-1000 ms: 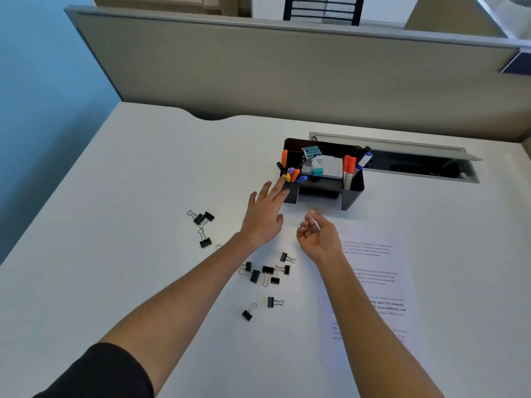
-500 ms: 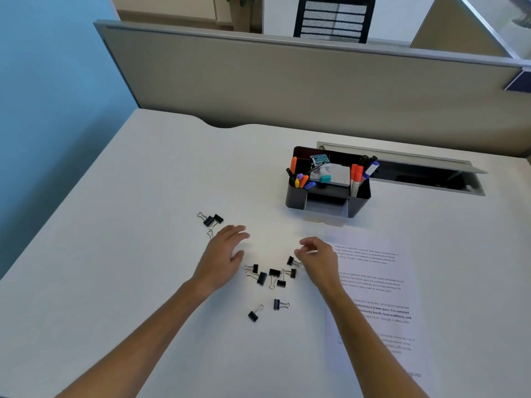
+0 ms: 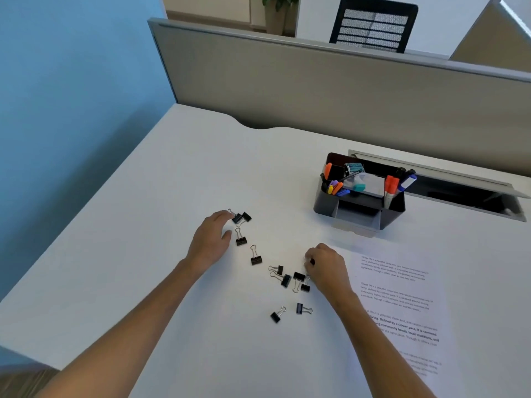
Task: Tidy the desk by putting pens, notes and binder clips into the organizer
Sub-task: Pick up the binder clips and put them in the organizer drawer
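Several black binder clips lie loose on the white desk, a pair [image 3: 242, 217] at the left, single ones [image 3: 240, 239] [image 3: 255, 258] below it, and a cluster [image 3: 290, 278] in the middle. My left hand [image 3: 211, 239] is open, its fingertips just touching the left pair. My right hand [image 3: 326, 267] is curled at the cluster's right edge, fingers pinched on a binder clip of which only a dark bit shows. The black organizer [image 3: 324, 203] stands behind, holding coloured pens [image 3: 334, 188], markers [image 3: 392, 185] and a note pad [image 3: 369, 183].
A printed sheet of paper [image 3: 402, 300] lies on the desk under and right of my right forearm. An open cable slot [image 3: 465, 195] runs behind the organizer. A grey partition [image 3: 316, 90] closes the desk's far side, and the desk's left edge drops off beside a blue wall.
My left hand drew back from the organizer and moved left to the far pair of clips. My right hand came down onto the clip cluster and closed there.
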